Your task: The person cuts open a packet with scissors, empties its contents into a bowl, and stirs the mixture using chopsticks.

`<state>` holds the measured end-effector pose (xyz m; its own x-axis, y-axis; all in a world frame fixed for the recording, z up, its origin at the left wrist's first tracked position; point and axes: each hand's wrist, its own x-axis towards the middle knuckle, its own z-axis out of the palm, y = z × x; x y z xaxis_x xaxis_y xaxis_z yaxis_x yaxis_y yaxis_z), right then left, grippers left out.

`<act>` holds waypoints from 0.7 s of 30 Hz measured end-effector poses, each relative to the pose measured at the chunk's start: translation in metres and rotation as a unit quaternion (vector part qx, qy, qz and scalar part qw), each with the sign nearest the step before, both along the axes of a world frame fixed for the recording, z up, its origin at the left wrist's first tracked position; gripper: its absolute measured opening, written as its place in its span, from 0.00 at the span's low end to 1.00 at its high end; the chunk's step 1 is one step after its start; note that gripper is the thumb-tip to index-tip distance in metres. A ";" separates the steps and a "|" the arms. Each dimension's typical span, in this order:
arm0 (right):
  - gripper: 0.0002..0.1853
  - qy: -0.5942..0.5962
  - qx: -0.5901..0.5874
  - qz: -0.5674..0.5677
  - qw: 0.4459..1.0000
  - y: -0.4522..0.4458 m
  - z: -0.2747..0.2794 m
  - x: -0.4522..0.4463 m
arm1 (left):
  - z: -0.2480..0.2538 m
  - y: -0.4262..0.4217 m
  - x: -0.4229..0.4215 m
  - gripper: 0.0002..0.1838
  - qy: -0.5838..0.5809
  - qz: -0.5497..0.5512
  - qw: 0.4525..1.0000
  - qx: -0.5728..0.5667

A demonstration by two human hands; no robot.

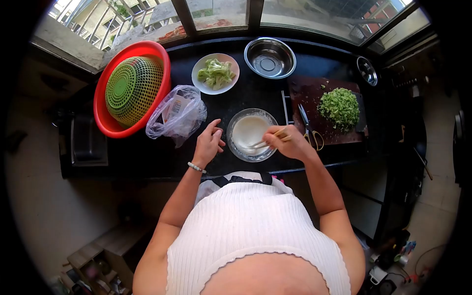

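Observation:
A glass bowl (231, 133) with a white, batter-like mixture (250, 130) stands on the dark counter in front of me. My right hand (290, 141) grips a pair of wooden chopsticks (268, 139), their tips dipping into the mixture. Just left of the bowl, my left hand (210, 141) hovers with its fingers loosely apart and nothing in them. A bead bracelet (196, 167) circles that wrist. Beyond it lies a clear plastic bag (182, 115) with something pale inside that I cannot make out.
At the left, a red basin (104, 121) holds an upturned green colander (133, 88). A white plate (196, 65) of pale green pieces and a steel bowl (269, 58) stand by the window. Scissors (308, 125) and chopped greens (339, 109) lie on a brown board (307, 93).

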<state>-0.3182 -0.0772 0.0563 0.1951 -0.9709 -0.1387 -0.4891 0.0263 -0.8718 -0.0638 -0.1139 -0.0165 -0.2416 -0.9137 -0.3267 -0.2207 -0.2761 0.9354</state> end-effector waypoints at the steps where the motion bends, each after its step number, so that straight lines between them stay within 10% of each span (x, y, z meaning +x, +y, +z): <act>1: 0.08 0.052 0.014 -0.047 0.997 -0.006 0.004 -0.006 | -0.008 0.002 -0.006 0.21 0.046 0.017 0.998 0.048; 4: 0.06 0.056 -0.154 -0.048 0.985 -0.003 0.007 0.009 | -0.022 0.005 -0.018 0.21 0.053 -0.014 0.996 0.076; 7: 0.06 0.018 -0.039 0.080 0.996 0.010 0.011 0.013 | -0.026 0.008 -0.021 0.20 0.028 -0.032 0.996 0.072; 11: 0.06 0.116 -0.107 -0.047 0.986 0.005 0.018 0.002 | -0.026 0.036 -0.035 0.18 0.104 0.044 0.987 0.115; 15: 0.05 0.008 -0.084 0.049 0.995 0.024 0.011 0.003 | 0.007 0.042 -0.037 0.19 0.156 0.005 0.926 0.343; 18: 0.05 0.079 0.003 -0.075 0.994 0.020 0.020 -0.018 | -0.010 0.029 -0.031 0.19 0.125 0.001 0.955 0.270; 21: 0.04 0.076 -0.168 0.001 0.983 0.031 0.017 0.002 | -0.006 0.009 -0.036 0.25 0.120 -0.042 0.966 0.223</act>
